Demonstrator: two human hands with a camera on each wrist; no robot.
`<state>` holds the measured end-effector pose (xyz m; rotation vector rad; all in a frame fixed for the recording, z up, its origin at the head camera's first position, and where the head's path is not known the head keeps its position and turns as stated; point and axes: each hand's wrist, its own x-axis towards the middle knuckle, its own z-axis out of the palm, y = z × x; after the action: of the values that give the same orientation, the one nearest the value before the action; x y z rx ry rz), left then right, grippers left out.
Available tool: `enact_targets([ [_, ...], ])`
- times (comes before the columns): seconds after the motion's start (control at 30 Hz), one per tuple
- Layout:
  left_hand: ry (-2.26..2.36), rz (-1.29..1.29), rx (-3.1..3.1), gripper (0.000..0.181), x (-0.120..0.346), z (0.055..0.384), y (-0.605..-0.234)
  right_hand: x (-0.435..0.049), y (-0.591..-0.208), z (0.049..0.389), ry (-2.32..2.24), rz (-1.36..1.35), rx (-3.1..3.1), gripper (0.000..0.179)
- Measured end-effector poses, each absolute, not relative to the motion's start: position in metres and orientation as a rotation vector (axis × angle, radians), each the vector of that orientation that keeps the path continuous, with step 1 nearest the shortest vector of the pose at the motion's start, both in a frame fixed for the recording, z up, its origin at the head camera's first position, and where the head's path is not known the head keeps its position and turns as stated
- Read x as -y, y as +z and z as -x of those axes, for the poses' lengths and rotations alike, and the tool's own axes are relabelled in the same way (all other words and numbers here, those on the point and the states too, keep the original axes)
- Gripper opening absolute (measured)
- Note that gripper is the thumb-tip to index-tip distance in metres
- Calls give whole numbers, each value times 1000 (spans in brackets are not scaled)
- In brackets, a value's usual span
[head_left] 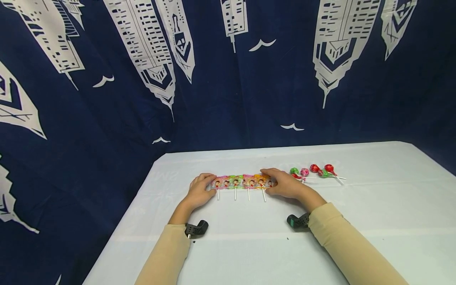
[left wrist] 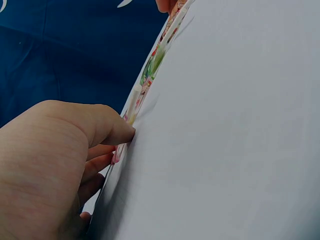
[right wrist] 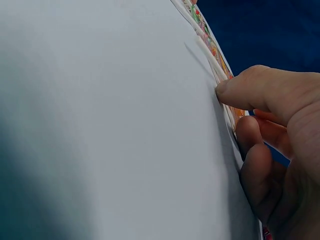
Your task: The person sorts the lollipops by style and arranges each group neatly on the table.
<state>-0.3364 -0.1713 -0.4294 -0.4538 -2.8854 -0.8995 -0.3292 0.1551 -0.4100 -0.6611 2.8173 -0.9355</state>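
Note:
A strip of flat lollipop wrappers, joined side by side in pink, green and orange with small cartoon figures, lies across the white table. Several white sticks point from it toward the near side. My left hand pinches the strip's left end; in the left wrist view the thumb is at the near edge and the other fingers lie behind. At the opposite end my right hand holds the strip likewise, its thumb beside a stick in the right wrist view.
Beyond my right hand lie several loose round lollipops, among them a green one, a pink one and a red one. The white table ends at a dark blue curtain printed with white buildings.

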Motion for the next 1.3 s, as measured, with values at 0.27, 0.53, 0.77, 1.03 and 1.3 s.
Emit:
enact_targets([
  [0.27, -903, 444, 2883, 56, 172, 336, -430, -157, -411, 325, -979, 686, -2810, 70],
  [0.53, -913, 447, 2874, 58, 172, 337, -431, -158, -414, 319, -973, 772, -2849, 68],
  [0.77, -950, 439, 2865, 60, 173, 336, -431, -158, -415, 316, -960, 820, -2877, 68],
  [1.03, -975, 431, 2862, 61, 172, 335, -430, -157, -415, 312, -969, 833, -2884, 67],
  [1.3, -984, 427, 2863, 63, 172, 335, -430, -157, -415, 309, -981, 852, -2879, 67],
])
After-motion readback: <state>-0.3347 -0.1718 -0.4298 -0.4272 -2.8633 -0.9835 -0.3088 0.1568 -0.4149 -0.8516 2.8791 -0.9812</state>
